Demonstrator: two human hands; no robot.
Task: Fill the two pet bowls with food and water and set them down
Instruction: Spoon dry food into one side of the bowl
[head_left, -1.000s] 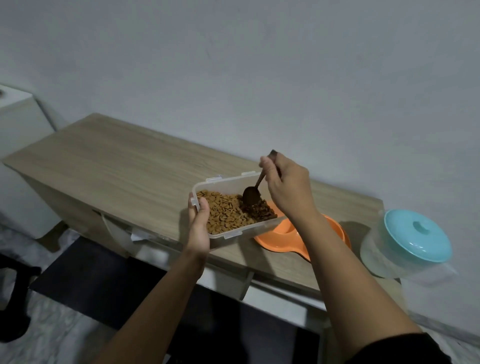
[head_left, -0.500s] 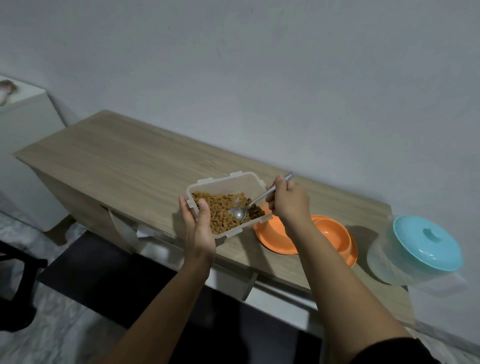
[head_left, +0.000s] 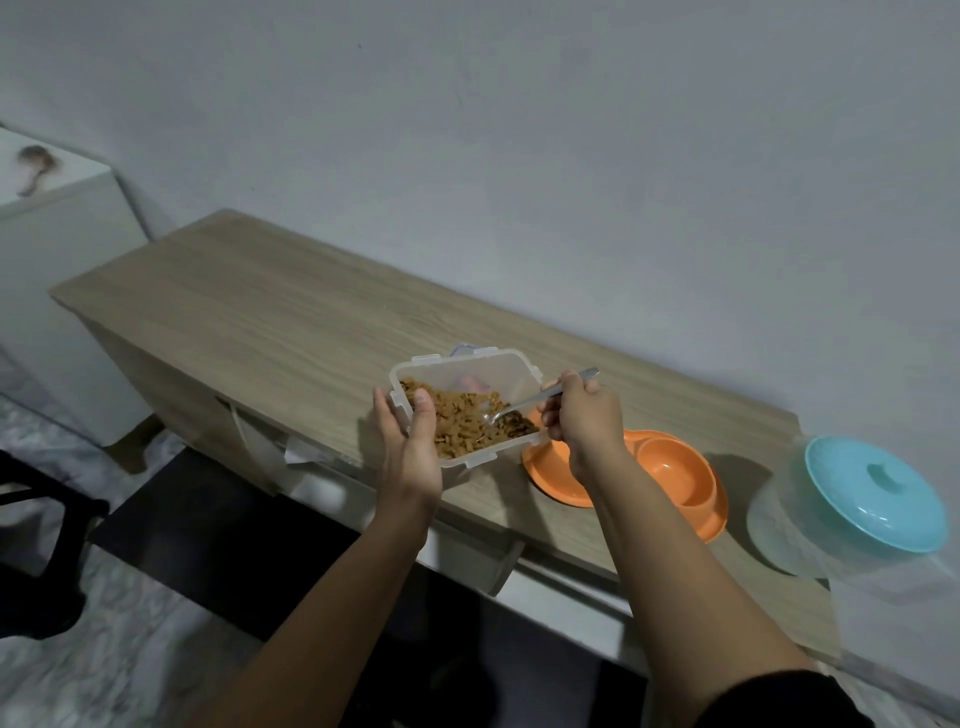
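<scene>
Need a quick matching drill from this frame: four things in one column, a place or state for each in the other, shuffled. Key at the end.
Things:
1. spoon
2. clear food container
3. orange double bowl
4. turquoise-lidded jug

Places or states:
A. standing at the table's right end, untouched
B. held by the left hand, part full of kibble
C. gripped by the right hand, tip in the kibble
D. lying on the table, nothing visible in its right well

Pairs: 1-C, 2-B, 3-D, 4-A
</scene>
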